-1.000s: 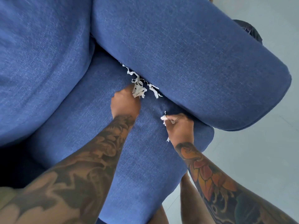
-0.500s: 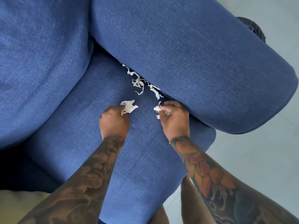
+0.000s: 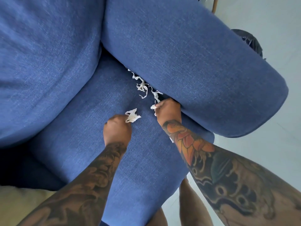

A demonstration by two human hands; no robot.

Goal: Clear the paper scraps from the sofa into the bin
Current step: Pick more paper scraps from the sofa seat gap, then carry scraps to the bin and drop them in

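Observation:
My left hand [image 3: 117, 130] hovers over the blue sofa seat [image 3: 91, 144], closed on a bunch of white paper scraps [image 3: 132, 116] that sticks out past the fingers. My right hand [image 3: 168, 110] is at the crease under the armrest [image 3: 187, 59], pinching scraps [image 3: 153, 107] at the end of a strip. More thin white scraps [image 3: 142, 86] lie along that crease, partly tucked under the armrest. A dark bin [image 3: 249, 41] shows on the floor behind the armrest, mostly hidden.
The sofa back cushion [image 3: 45, 59] fills the left. Pale floor [image 3: 268, 144] lies to the right of the sofa. A wooden furniture leg [image 3: 215, 5] stands at the top right. My bare legs [image 3: 192, 206] are at the seat's front edge.
My left hand pulled a bunch of scraps out of the crease and drew back over the seat. My right hand moved up along the crease with scraps pinched in it.

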